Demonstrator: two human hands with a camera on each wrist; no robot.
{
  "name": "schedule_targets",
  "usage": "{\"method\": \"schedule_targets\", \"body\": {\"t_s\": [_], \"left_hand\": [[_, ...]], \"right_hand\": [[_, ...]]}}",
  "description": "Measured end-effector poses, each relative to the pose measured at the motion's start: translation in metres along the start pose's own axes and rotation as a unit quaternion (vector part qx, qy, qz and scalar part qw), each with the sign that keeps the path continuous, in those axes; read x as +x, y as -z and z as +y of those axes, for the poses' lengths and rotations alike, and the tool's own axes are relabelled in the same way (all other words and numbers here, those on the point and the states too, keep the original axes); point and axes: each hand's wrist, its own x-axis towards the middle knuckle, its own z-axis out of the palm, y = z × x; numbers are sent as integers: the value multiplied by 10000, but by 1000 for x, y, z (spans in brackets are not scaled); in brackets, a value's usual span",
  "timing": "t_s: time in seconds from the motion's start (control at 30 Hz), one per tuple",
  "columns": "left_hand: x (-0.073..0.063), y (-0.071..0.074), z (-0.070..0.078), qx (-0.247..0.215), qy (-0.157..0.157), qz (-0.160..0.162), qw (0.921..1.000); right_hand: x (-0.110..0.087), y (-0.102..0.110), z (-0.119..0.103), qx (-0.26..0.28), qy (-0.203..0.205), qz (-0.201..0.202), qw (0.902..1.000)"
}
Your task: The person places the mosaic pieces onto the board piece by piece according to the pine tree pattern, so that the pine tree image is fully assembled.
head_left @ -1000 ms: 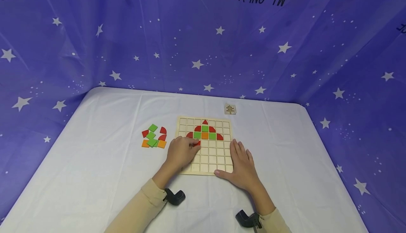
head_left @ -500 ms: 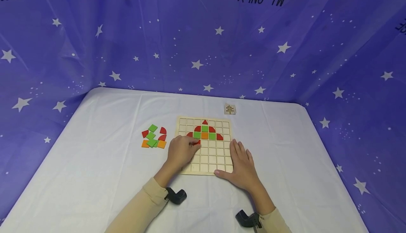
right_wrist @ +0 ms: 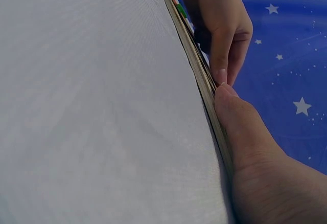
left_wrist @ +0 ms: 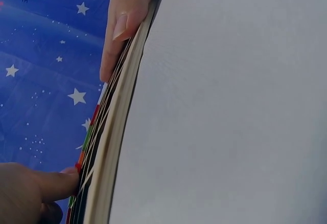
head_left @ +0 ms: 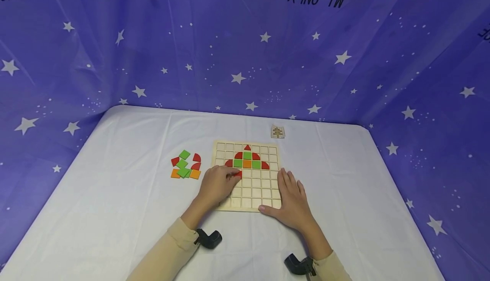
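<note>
A wooden grid board [head_left: 256, 192] lies on the table, partly filled with red, green and orange pieces stepped into a treetop shape. My left hand [head_left: 216, 183] pinches a small red piece [head_left: 240, 174] between thumb and fingertips, low over the cells just under the lowest coloured row. Its fingers hide most of that piece. In the left wrist view a bit of red [left_wrist: 78, 167] shows at the thumb tip. My right hand [head_left: 293, 200] rests along the board's right edge with fingers extended, its thumb at the front edge.
Left of the board lies a loose group of green squares [head_left: 182, 163], orange squares [head_left: 195, 174] and red pieces [head_left: 197, 157], some overlapping. A small card with a tree pattern [head_left: 277, 131] lies beyond the board. A purple star-printed curtain [head_left: 237, 60] surrounds the white-covered table [head_left: 122, 187].
The left hand shifts slightly at the same spot on the board, drawing a little toward the body with the red piece still pinched. My right hand stays in place.
</note>
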Motion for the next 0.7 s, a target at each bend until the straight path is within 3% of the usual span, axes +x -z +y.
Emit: {"method": "schedule_targets", "body": {"t_s": [0.27,0.7], "left_hand": [[1,2,-4,-81,-80,48,9999],[5,1,0,-64,253,81,9996]], "right_hand": [[0,1,-1,23,-18,-6,10000],[-1,1,-1,52,-5,-7,10000]]}}
